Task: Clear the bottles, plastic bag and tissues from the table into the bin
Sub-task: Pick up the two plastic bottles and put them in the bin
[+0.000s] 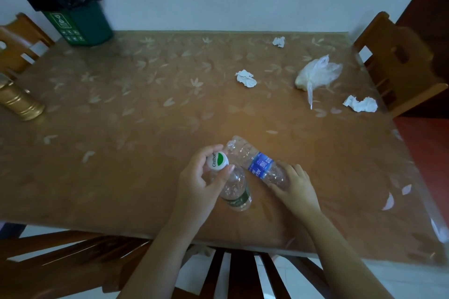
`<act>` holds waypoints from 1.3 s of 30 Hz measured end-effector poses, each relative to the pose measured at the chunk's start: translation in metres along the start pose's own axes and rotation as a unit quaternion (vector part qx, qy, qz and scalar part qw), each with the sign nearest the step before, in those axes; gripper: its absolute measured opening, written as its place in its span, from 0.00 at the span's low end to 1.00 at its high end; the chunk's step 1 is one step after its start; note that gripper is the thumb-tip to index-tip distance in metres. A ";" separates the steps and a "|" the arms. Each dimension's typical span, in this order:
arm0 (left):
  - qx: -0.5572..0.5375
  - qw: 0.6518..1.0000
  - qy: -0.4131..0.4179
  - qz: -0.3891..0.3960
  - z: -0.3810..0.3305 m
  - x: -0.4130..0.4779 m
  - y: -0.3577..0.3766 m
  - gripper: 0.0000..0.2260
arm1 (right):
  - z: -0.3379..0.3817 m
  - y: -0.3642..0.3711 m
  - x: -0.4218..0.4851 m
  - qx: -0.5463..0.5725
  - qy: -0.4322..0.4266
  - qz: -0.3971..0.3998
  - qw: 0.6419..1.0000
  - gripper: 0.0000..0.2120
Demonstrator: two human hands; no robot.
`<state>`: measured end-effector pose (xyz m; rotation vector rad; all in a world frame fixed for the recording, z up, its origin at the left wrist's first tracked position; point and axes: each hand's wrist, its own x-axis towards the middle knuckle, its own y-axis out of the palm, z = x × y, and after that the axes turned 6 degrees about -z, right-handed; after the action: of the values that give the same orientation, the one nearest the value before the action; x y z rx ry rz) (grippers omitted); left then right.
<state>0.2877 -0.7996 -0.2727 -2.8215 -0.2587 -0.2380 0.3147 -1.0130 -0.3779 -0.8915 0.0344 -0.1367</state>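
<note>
Gripping the green-label bottle [234,192] around its white cap [217,162], my left hand [198,181] is keeping it upright near the table's [145,116] front edge, while my right hand [295,185] is clasping the crushed blue-label bottle [257,164] lying just beside it. Farther off, tissues [246,77] and a plastic bag [315,75] are lying to the right, and the bin [77,19] is standing at the far left corner.

gold cylinder [20,102] cut off at left edge
</note>
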 end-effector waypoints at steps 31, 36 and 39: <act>-0.093 0.948 0.085 -0.291 -0.062 -0.161 -0.318 0.17 | 0.323 0.017 -0.188 0.137 -0.275 -0.019 0.951 0.26; -0.063 0.932 0.057 -0.353 -0.044 -0.202 -0.387 0.13 | 0.386 0.059 -0.228 0.142 -0.326 0.024 0.934 0.27; -0.008 0.921 0.036 -0.387 -0.025 -0.223 -0.428 0.14 | 0.421 0.090 -0.250 0.146 -0.345 0.057 0.925 0.26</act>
<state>-0.0186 -0.4392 -0.1726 -2.5645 -1.3484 -0.5028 0.1134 -0.5983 -0.1902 -0.5970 -0.5800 0.2816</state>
